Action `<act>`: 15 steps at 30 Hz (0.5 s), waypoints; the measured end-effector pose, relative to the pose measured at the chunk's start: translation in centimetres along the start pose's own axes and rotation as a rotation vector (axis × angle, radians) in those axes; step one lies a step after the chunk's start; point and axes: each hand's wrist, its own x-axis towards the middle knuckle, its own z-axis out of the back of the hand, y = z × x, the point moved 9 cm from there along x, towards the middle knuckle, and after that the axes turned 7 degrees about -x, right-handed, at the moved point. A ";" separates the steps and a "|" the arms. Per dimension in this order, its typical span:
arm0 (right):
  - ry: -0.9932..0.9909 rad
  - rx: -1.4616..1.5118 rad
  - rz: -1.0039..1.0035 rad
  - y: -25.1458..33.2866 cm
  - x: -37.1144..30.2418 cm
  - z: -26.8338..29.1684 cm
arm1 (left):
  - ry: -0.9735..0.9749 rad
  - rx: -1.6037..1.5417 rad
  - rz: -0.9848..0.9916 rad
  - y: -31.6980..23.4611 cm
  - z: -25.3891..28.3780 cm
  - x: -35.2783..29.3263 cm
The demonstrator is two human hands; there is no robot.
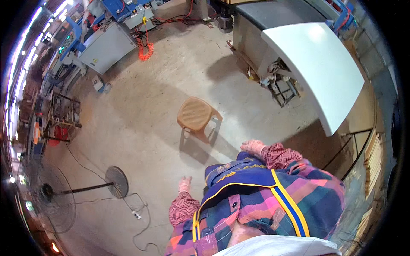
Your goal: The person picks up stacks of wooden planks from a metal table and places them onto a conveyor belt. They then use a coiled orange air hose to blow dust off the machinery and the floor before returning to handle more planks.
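Brown stool (194, 113): standing ahead, open floor (149, 123) surrounding it. White panel (318, 68): curved edge jutting at right. Left hand (185, 184), right hand (253, 146): appearing apart; finger spread too small to tell.

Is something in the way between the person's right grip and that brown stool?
No, nothing visible stands between the right grip and the brown stool; only floor shows in the gap. The left grip has nothing visible blocking it from the stool either.

Pedestal fan (85, 188) stands lower left. Orange coiled hose (146, 53) beside pale cabinet (106, 51), upper left. Red container (59, 135), left side.
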 end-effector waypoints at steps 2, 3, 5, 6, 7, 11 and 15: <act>0.043 0.085 -0.118 -6.6 -1.9 -7.3 | -0.134 -0.063 -0.029 -6.3 -0.9 -2.3; 0.059 0.086 -0.134 -8.8 -2.8 -8.6 | -0.151 -0.070 -0.081 -8.6 -2.2 -2.7; 0.065 -0.084 -0.019 -9.8 -4.1 -6.8 | -0.121 -0.074 -0.157 -13.4 -3.8 -2.5; 0.008 -0.076 -0.036 -11.6 -5.4 -6.9 | -0.041 -0.048 -0.195 -16.7 -5.4 -3.6; -0.062 -0.050 -0.076 -13.7 -6.8 -7.6 | 0.046 0.003 -0.250 -20.0 -7.6 -4.0; 0.090 0.008 -0.335 -18.9 -10.3 -5.8 | 0.105 0.149 -0.411 -25.9 -9.3 -6.4; -0.090 0.122 -0.525 -23.1 -12.0 -6.0 | 0.347 0.532 -0.763 -26.1 -10.4 -2.8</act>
